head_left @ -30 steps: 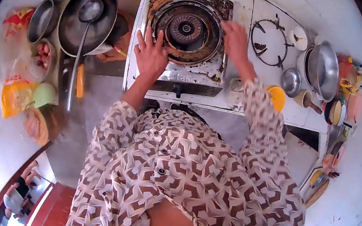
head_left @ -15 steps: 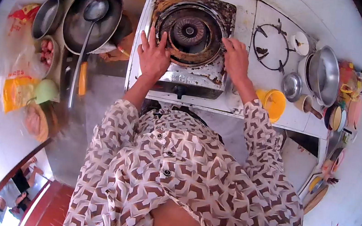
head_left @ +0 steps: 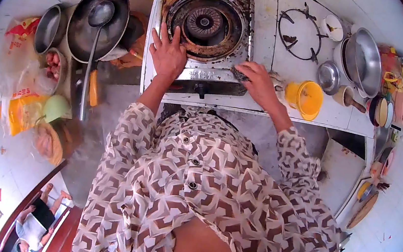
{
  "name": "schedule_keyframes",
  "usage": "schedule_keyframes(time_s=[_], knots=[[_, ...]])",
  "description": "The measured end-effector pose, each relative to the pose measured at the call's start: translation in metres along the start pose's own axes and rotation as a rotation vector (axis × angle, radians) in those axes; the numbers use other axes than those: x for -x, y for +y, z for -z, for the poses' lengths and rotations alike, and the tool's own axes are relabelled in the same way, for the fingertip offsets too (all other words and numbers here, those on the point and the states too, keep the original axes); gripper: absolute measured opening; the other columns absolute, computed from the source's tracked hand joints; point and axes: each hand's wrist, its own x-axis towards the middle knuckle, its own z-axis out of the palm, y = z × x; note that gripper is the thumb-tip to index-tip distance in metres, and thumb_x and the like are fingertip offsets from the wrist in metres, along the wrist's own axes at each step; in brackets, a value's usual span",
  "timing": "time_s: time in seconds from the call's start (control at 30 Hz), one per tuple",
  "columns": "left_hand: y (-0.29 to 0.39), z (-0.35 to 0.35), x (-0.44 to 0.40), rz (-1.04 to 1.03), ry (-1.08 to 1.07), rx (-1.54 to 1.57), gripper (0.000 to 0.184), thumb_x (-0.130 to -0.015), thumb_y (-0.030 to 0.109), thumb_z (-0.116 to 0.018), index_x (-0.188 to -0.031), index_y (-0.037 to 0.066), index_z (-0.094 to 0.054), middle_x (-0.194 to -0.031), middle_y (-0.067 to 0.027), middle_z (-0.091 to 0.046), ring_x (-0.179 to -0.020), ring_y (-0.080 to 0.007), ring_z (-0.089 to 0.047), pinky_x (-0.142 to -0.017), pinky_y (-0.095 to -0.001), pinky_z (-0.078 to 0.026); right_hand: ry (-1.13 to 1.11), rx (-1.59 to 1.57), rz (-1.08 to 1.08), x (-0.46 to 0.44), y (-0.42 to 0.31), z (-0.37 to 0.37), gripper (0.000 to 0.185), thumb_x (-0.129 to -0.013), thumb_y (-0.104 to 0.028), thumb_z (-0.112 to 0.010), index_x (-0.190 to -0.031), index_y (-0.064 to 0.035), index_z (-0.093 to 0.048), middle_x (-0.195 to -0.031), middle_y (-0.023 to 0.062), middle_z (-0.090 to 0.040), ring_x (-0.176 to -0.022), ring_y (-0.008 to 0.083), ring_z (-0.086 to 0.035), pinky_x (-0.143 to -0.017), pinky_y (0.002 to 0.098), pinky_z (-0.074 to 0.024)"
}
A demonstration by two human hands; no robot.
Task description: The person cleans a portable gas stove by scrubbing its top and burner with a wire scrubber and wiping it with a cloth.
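A rusty, grease-stained gas stove (head_left: 204,72) stands on the white tiled counter, its round burner (head_left: 204,22) uncovered. My left hand (head_left: 167,59) rests on the stove's left front part, fingers spread toward the burner ring. At the stove's right front corner, my right hand (head_left: 259,85) is closed around a dark grey steel wool scrubber (head_left: 240,73), pressed against the metal top. The scrubber is partly hidden under my fingers. The black pot support (head_left: 321,36) lies apart on the counter to the right.
Right of my right hand is a yellow bucket (head_left: 309,101), with metal bowls (head_left: 363,64) beyond. On the left sit a wok (head_left: 115,26) with a ladle (head_left: 93,54) and a bowl of red onions (head_left: 53,65). Another person (head_left: 36,221) shows at lower left.
My right hand has moved from the stove's right edge down to its front right corner. My left hand stays on the left side. The whole view has shifted slightly.
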Motion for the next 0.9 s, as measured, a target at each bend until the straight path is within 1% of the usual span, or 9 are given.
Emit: schedule_keyframes(time_s=[0.03,0.13,0.17,0.27,0.3,0.4,0.53,0.63,0.9], knots=[[0.000,-0.001,0.000,-0.006,0.012,0.001,0.053,-0.089,0.028,-0.054,-0.141,0.019,-0.049,-0.156,-0.0182,-0.027,-0.142,-0.0464,-0.020,-0.106,-0.0572,-0.029,-0.052,-0.156,-0.062,0.007,-0.001,0.005,0.046,-0.079,-0.011,-0.068,-0.124,-0.0074,-0.062,-0.121,0.0142,-0.062,-0.111,0.0297,-0.058,-0.097,0.0363,-0.0458],[-0.016,-0.016,-0.003,-0.015,-0.002,0.014,0.053,-0.089,0.029,-0.054,-0.141,0.019,-0.049,-0.156,-0.0183,-0.027,-0.142,-0.0465,-0.020,-0.106,-0.0569,-0.029,0.104,-0.518,-0.576,-0.011,0.007,0.011,0.052,-0.079,-0.017,-0.072,-0.128,-0.0067,-0.058,-0.113,0.0153,-0.065,-0.103,0.0277,-0.063,-0.093,0.0348,-0.0477],[-0.017,-0.017,-0.003,-0.015,-0.005,0.015,0.053,-0.090,0.029,-0.054,-0.141,0.019,-0.049,-0.156,-0.0183,-0.027,-0.142,-0.0466,-0.020,-0.106,-0.0569,-0.029,0.239,-0.455,-0.561,-0.012,0.004,0.010,0.056,-0.079,-0.020,-0.074,-0.130,-0.0056,-0.054,-0.107,0.0163,-0.067,-0.094,0.0275,-0.066,-0.089,0.0342,-0.0496],[-0.019,-0.016,-0.004,-0.017,-0.014,0.011,0.053,-0.090,0.030,-0.054,-0.141,0.019,-0.049,-0.155,-0.0184,-0.028,-0.142,-0.0469,-0.021,-0.105,-0.0571,-0.030,0.227,-0.349,-0.530,-0.005,-0.016,-0.006,0.056,-0.079,-0.016,-0.073,-0.130,-0.0051,-0.052,-0.113,0.0171,-0.065,-0.101,0.0288,-0.064,-0.093,0.0349,-0.0474],[-0.020,-0.016,-0.004,-0.021,-0.012,0.008,0.052,-0.090,0.031,-0.054,-0.141,0.019,-0.049,-0.155,-0.0184,-0.028,-0.141,-0.0469,-0.021,-0.105,-0.0571,-0.030,0.328,-0.189,-0.237,0.002,-0.013,-0.022,0.050,-0.077,-0.008,-0.072,-0.124,-0.0054,-0.057,-0.117,0.0167,-0.061,-0.110,0.0310,-0.059,-0.096,0.0363,-0.0458],[-0.022,-0.016,-0.005,-0.027,-0.009,-0.004,0.052,-0.090,0.031,-0.054,-0.141,0.020,-0.049,-0.155,-0.0184,-0.028,-0.141,-0.0469,-0.022,-0.104,-0.0570,-0.031,0.206,-0.014,-0.072,0.008,-0.021,-0.032,0.048,-0.073,-0.003,-0.071,-0.120,-0.0065,-0.060,-0.118,0.0156,-0.059,-0.115,0.0325,-0.055,-0.097,0.0380,-0.0450],[-0.023,-0.017,-0.006,-0.026,-0.010,-0.006,0.052,-0.090,0.032,-0.054,-0.140,0.021,-0.050,-0.154,-0.0183,-0.030,-0.140,-0.0470,-0.023,-0.104,-0.0570,-0.031,0.271,0.182,0.031,-0.053,0.011,-0.027,0.050,-0.070,-0.004,-0.072,-0.119,-0.0082,-0.063,-0.118,0.0120,-0.058,-0.110,0.0321,-0.056,-0.095,0.0395,-0.0461],[-0.019,-0.016,-0.008,-0.024,-0.005,-0.019,0.052,-0.089,0.031,-0.055,-0.140,0.021,-0.050,-0.153,-0.0181,-0.031,-0.140,-0.0473,-0.024,-0.103,-0.0569,-0.031,0.301,0.198,-0.068,-0.075,0.015,-0.019,0.048,-0.072,-0.006,-0.071,-0.118,-0.0068,-0.062,-0.115,0.0114,-0.059,-0.107,0.0324,-0.056,-0.094,0.0399,-0.0466],[-0.016,-0.008,-0.005,-0.036,0.017,0.008,0.052,-0.089,0.030,-0.056,-0.139,0.018,-0.051,-0.153,-0.0187,-0.031,-0.139,-0.0486,-0.025,-0.102,-0.0577,-0.031,0.193,0.388,-0.037,-0.028,-0.020,-0.022,0.039,-0.074,-0.007,-0.065,-0.113,-0.0010,-0.063,-0.108,0.0102,-0.060,-0.105,0.0315,-0.054,-0.090,0.0396,-0.0473]])
